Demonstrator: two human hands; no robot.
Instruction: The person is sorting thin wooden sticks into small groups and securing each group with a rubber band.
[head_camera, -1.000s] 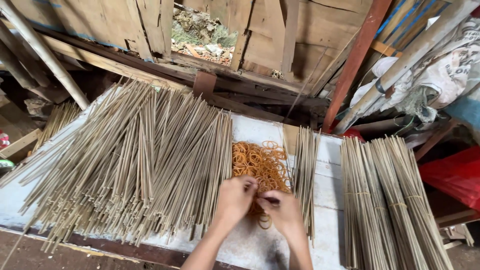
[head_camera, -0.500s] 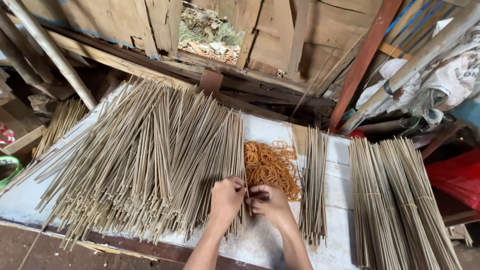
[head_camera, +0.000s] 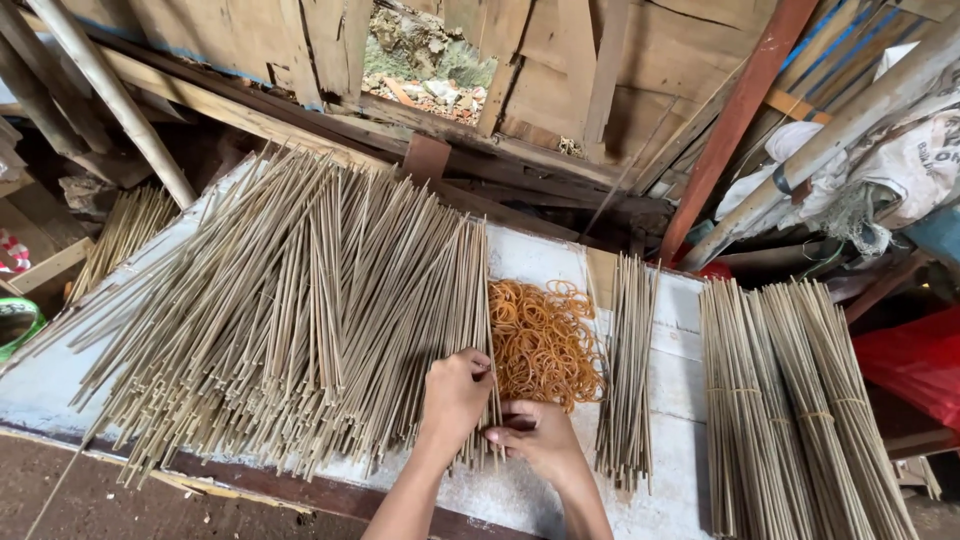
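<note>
A big fan of loose thin bamboo sticks (head_camera: 290, 310) covers the left of a white board (head_camera: 690, 480). My left hand (head_camera: 455, 395) closes over the rightmost sticks of that pile near their lower ends. My right hand (head_camera: 540, 440) sits just right of it, fingertips touching the same sticks. A heap of orange rubber bands (head_camera: 545, 340) lies directly above my right hand. A small loose bunch of sticks (head_camera: 628, 370) lies right of the bands.
Tied bundles of sticks (head_camera: 790, 410) lie at the far right. A rough plank wall (head_camera: 560, 80) with a gap stands behind, with a red post (head_camera: 735, 110), poles and sacks (head_camera: 900, 160). More sticks (head_camera: 125, 230) lean at the left. A red bag (head_camera: 915, 365) sits right.
Both hands have shifted left from the rubber band heap to the right edge of the big stick pile. The view has also tilted slightly.
</note>
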